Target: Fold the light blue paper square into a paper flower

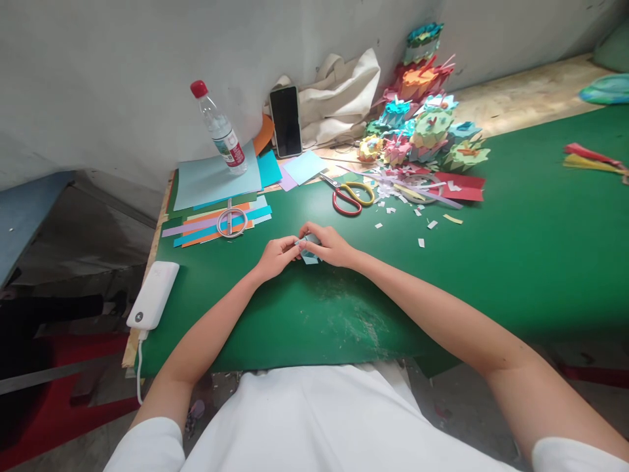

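A small piece of light blue paper (309, 258), partly folded, is held between both hands just above the green table top (236, 328). My left hand (278, 255) pinches its left side with thumb and fingers. From the right, my right hand (330, 245) closes over it, the thumb pressing on its face. Fingers cover much of the paper, so its full shape is hidden. Beyond the hands lie scissors (348, 198) with one red and one yellow handle loop. Left of them, a roll of tape (232, 223) rests on several coloured paper strips (196, 231).
A bottle with a red cap (227, 141) stands on paper sheets (196, 187). A phone (285, 123) leans against a cloth bag (339, 105). Folded paper flowers (432, 128) and scraps (393, 190) occupy the back right. A white power bank (153, 295) sits at the left edge.
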The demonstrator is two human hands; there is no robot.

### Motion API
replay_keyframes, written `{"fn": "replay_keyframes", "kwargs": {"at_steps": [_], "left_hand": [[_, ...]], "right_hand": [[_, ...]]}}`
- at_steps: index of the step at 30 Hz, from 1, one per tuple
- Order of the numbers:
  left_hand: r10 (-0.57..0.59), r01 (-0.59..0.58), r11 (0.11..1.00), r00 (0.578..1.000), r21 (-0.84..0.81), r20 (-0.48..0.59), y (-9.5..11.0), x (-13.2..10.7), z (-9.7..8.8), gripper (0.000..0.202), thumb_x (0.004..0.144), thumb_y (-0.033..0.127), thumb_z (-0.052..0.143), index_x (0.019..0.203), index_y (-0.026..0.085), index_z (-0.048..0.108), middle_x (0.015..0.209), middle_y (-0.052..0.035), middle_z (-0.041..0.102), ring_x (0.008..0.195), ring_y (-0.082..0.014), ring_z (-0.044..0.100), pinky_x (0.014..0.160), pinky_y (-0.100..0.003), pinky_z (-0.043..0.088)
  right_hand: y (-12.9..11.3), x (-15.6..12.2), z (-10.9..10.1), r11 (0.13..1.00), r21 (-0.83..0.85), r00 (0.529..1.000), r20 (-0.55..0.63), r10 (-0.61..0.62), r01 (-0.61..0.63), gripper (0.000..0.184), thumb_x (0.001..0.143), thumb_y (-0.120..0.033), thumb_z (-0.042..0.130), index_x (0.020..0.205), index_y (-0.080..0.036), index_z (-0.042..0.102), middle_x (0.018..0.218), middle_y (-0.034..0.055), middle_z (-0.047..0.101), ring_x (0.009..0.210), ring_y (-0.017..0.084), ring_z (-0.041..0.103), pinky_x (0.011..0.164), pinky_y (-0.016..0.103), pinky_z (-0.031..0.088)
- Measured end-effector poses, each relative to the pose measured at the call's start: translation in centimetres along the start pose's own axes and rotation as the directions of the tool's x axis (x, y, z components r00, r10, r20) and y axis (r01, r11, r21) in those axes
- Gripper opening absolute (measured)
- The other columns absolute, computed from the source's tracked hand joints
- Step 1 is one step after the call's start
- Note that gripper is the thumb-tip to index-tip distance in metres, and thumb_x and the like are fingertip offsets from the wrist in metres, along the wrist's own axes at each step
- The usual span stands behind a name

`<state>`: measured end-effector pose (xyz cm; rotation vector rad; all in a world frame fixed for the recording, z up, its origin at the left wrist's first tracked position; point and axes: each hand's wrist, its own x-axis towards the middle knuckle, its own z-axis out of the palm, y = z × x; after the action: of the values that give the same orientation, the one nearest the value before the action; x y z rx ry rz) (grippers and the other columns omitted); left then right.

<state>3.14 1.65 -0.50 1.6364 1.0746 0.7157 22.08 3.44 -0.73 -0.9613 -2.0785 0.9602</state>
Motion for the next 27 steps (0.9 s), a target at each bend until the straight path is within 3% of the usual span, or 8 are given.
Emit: {"fn": "replay_keyframes", "kwargs": {"at_steps": [9, 27], "left_hand": [[-0.005, 0.004, 1.000, 1.000, -0.006, -0.007, -0.04, 0.00, 0.01, 0.042, 0.084, 0.056, 0.058, 0.086, 0.015, 0.064, 0.068, -0.0007, 0.064, 0.066, -0.0117, 0.061, 0.064, -0.022, 0.050], [0.017, -0.017, 1.000, 1.000, 0.004, -0.014, 0.01, 0.13, 0.02, 0.046, 0.088, 0.059, 0.051, 0.078, 0.016, 0.062, 0.067, -0.0017, 0.064, 0.065, -0.0118, 0.060, 0.064, -0.023, 0.050]], "right_hand": [[0.22, 0.08, -0.10, 0.997, 0.071, 0.999, -0.021, -0.028, 0.030, 0.025, 0.090, -0.043, 0.048, 0.092, -0.018, 0.052, 0.077, -0.0005, 0.059, 0.062, 0.010, 0.047, 0.062, 0.022, 0.034], [0.06, -0.03, 0.07, 0.999, 0.032, 0.999, -0.043, -0.016, 0.017, 0.020, 0.089, -0.038, 0.047, 0.088, -0.019, 0.051, 0.071, -0.0016, 0.055, 0.062, 0.010, 0.045, 0.062, 0.022, 0.033]]}}
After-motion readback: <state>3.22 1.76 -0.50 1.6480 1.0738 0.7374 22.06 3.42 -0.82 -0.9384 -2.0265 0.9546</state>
